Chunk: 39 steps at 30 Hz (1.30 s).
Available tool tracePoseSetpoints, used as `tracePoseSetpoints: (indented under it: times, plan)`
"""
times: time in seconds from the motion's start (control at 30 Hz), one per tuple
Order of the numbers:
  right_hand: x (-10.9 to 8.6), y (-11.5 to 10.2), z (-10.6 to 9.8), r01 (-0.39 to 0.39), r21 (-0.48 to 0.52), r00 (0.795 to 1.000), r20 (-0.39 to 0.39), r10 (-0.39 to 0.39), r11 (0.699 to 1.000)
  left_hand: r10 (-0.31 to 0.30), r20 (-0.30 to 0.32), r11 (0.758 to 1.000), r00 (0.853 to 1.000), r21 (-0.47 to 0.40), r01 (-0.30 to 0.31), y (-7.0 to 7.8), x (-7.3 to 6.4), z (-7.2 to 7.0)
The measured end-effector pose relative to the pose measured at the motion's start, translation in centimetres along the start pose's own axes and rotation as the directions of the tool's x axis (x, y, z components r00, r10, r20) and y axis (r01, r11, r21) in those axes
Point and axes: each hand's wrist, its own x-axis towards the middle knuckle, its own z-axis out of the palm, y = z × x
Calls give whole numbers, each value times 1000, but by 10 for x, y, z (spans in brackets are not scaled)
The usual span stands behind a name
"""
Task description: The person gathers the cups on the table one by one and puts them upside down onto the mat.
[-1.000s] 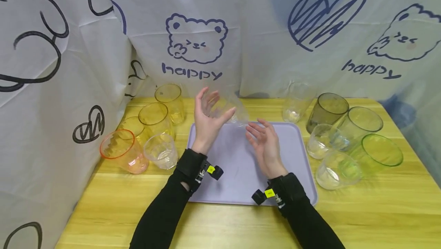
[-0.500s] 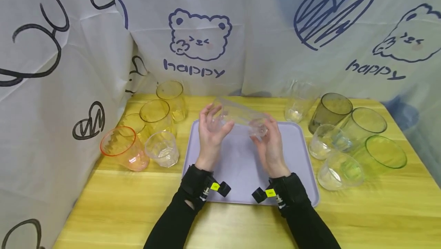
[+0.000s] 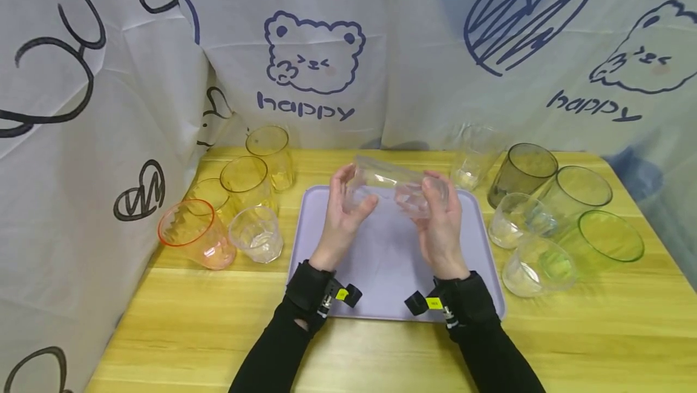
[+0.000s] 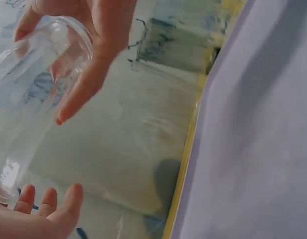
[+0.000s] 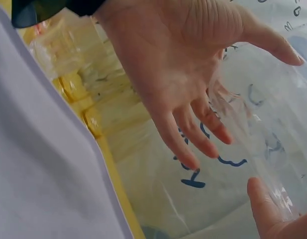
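Observation:
A clear cup (image 3: 383,176) lies sideways in the air above the far part of the lilac tray (image 3: 381,278). My left hand (image 3: 340,214) grips its left end, the thumb on the near side and the fingers behind. Around the right end, where the thick base shows, my right hand (image 3: 442,224) holds on with its thumb in front. In the left wrist view the right hand (image 4: 96,40) is at the top, the left hand's fingertips (image 4: 49,199) below. In the right wrist view the left palm (image 5: 178,74) faces the cup (image 5: 287,164); the right hand (image 5: 267,214) is mostly out of frame.
Left of the tray stand yellow cups (image 3: 245,184), an orange cup (image 3: 198,236) and a clear cup (image 3: 256,239). To the right are a grey cup (image 3: 523,175), a green cup (image 3: 604,242) and several clear ones. A printed curtain (image 3: 414,78) hangs behind the wooden table (image 3: 179,320).
The cup has come down and right to above the tray and lies more level. My right hand, apart from it a second ago, has taken hold of its base end.

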Motion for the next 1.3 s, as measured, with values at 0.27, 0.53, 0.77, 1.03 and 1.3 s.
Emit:
tracePoseSetpoints:
  times: [0.27,0.53,0.77,1.03,1.3]
  plan:
    - [2,-2,-8,108,-174,994,9,-108,979,98,53,942,994,316,-110,5,-1,-8]
    - [9,-5,-17,295,-340,953,39,-300,893,329,224,574,917,724,-382,15,3,-11]
    - [7,-7,-17,419,-510,905,163,-394,752,343,322,359,882,823,-440,15,1,-4]
    - [11,8,-23,552,-395,833,290,-471,734,340,363,310,868,828,-467,8,-1,1]
    - [4,4,-15,562,-441,827,316,-464,700,332,363,301,871,834,-462,5,-5,1]
